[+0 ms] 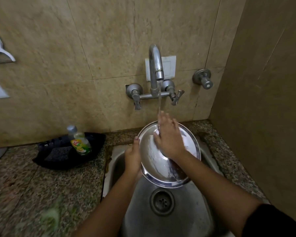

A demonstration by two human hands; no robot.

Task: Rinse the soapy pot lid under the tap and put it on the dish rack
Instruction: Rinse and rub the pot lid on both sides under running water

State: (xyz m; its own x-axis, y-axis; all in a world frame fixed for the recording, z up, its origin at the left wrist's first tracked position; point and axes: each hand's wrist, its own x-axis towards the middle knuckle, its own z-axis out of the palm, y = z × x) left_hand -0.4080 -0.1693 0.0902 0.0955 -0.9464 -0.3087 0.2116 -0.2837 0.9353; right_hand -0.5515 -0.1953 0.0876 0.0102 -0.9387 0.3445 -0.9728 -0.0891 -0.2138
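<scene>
A round steel pot lid [154,161] is held tilted over the steel sink [181,216], under the running tap [156,65]. My left hand [132,158] grips the lid's left rim, thumb on top. Fingers spread, my right hand [169,137] lies flat on the lid's wet upper face. The stream of water strikes the lid by those fingers. No dish rack is in view.
A black tray [92,151] on the granite counter at the left holds a dish-soap bottle [79,142] and a dark sponge [58,153]. Tiled walls close the back and right. A wall valve [203,79] sits right of the tap. The sink drain [162,201] lies below the lid.
</scene>
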